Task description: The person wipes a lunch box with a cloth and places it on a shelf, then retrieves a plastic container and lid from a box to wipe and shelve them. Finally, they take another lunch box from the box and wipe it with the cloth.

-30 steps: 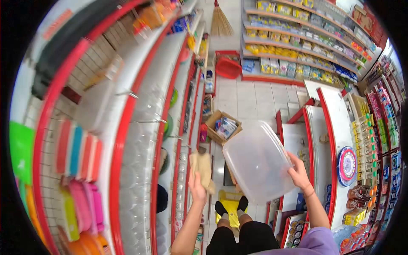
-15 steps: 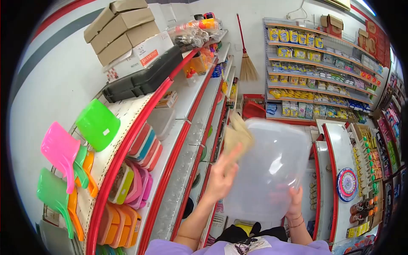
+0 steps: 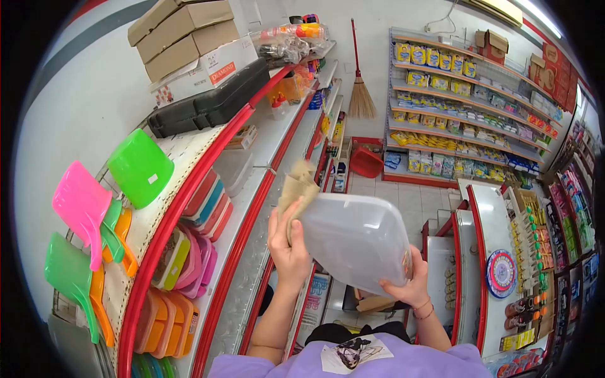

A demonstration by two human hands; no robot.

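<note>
A translucent plastic container (image 3: 359, 233) with rounded corners is held up in front of my chest, tilted. My right hand (image 3: 409, 282) grips its lower right edge, thumb on the near face. My left hand (image 3: 290, 249) is closed around a crumpled beige cloth (image 3: 299, 192). The cloth is at the container's upper left corner, and the fingers behind it are partly hidden.
At left, a red-edged shelf (image 3: 161, 252) holds stacked plastic containers, with a green dipper (image 3: 140, 167) and a pink dipper (image 3: 82, 195) on top. A black case (image 3: 208, 101) lies farther along. At right stands a low counter (image 3: 491, 214); a broom (image 3: 362, 94) hangs on the back wall.
The container has moved left and tipped, so its side now faces me more. My left hand and the cloth have shifted left, to its corner. My right hand has moved slightly left.
</note>
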